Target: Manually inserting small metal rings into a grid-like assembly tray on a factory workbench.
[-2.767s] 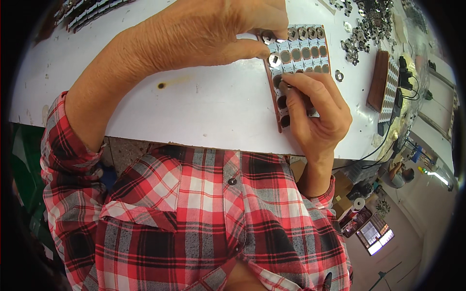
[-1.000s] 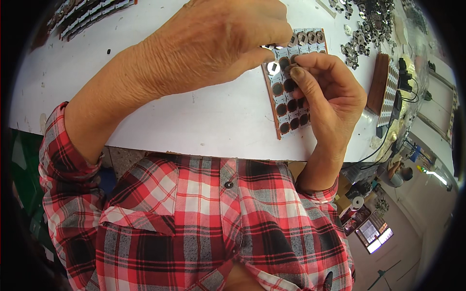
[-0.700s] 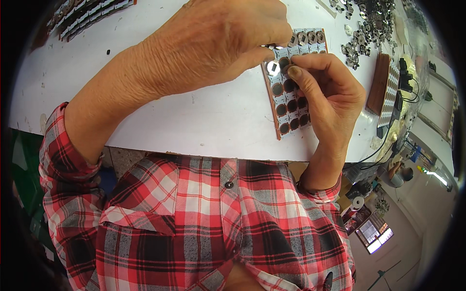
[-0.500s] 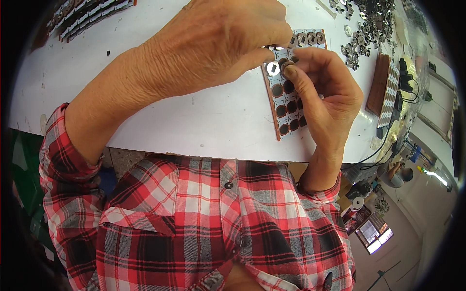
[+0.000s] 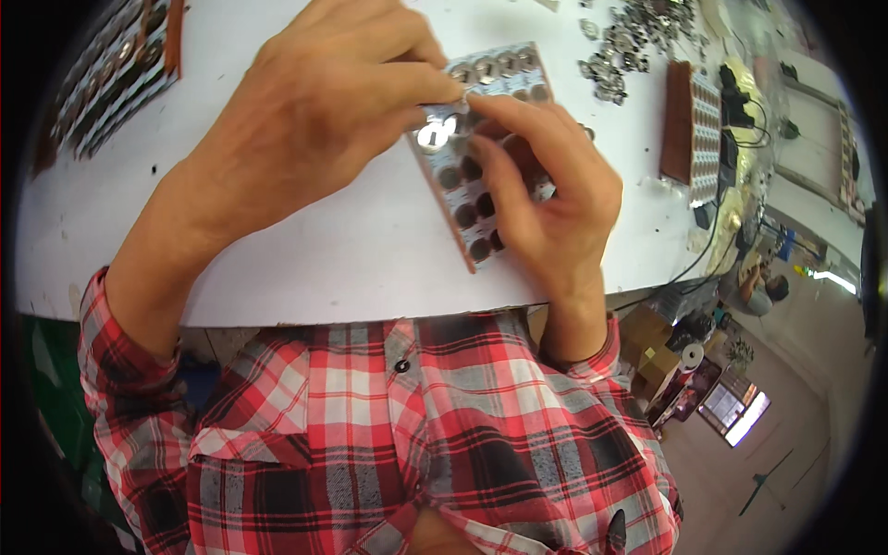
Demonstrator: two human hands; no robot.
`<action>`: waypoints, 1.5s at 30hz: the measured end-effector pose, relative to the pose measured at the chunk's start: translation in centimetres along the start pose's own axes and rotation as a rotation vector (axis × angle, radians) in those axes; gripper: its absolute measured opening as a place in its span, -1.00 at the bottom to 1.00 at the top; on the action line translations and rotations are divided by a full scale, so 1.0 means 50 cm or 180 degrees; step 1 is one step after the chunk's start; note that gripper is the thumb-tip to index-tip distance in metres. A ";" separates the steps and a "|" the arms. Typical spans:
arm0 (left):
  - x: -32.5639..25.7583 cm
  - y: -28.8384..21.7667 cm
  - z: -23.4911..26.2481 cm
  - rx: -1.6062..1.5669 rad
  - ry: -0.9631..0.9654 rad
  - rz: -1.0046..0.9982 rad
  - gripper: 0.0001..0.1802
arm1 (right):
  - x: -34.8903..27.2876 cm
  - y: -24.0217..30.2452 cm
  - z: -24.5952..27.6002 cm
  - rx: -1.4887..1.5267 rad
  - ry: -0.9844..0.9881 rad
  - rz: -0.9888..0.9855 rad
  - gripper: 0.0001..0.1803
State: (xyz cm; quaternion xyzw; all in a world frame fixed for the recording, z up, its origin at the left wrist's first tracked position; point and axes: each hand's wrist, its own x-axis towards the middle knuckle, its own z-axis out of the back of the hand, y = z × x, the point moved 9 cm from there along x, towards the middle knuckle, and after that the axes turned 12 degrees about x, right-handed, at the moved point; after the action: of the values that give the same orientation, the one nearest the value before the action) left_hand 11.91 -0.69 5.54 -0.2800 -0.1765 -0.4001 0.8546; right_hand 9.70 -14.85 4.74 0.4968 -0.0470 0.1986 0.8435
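Observation:
A pale panel (image 5: 441, 190) with brown edges lies on the white table, tilted in view. Rows of dark round spots cover its near part, and round silvery metal clips (image 5: 487, 67) fill its far row. Another bright metal clip (image 5: 432, 137) sits at its left edge, just below my left fingertips. My left hand (image 5: 338, 97) pinches over the panel, its fingertips meeting my right index fingertip; what they hold is too blurred to make out. My right hand (image 5: 560, 176) curls over the panel's right side, thumb and index apart. Something silvery glints inside that curl.
Loose metal clips (image 5: 638, 37) lie heaped at the far right. A stack of brown-edged panels (image 5: 692, 129) stands on the right beside black cables (image 5: 754, 129). More filled panels (image 5: 120, 79) lie at the far left. A person (image 5: 763, 289) sits in the right background.
The view has shifted, so the table things appear further left. My right thumb and index, earlier pinching a small round metal piece, have parted, and the index has reached my left fingertips.

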 end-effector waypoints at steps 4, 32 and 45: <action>0.001 0.005 -0.003 -0.0057 0.0105 -0.0037 -0.61 | -0.049 -0.022 0.111 -0.0485 -0.0989 -0.0196 -0.83; -0.051 0.007 -0.002 0.0350 -0.1889 -0.1528 -0.75 | 0.013 -0.105 0.020 0.1505 -0.0078 -0.1494 -0.84; -0.048 -0.021 -0.010 0.1575 -0.1695 -0.1232 -0.61 | 0.017 -0.075 0.019 0.1210 -0.0119 -0.0933 -0.85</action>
State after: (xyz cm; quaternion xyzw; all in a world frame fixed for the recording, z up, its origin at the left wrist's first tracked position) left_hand 9.65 -0.11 4.24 -0.1214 -0.5318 -0.4124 0.7296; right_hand 12.03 -17.01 2.37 0.6518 0.0483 0.0702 0.7536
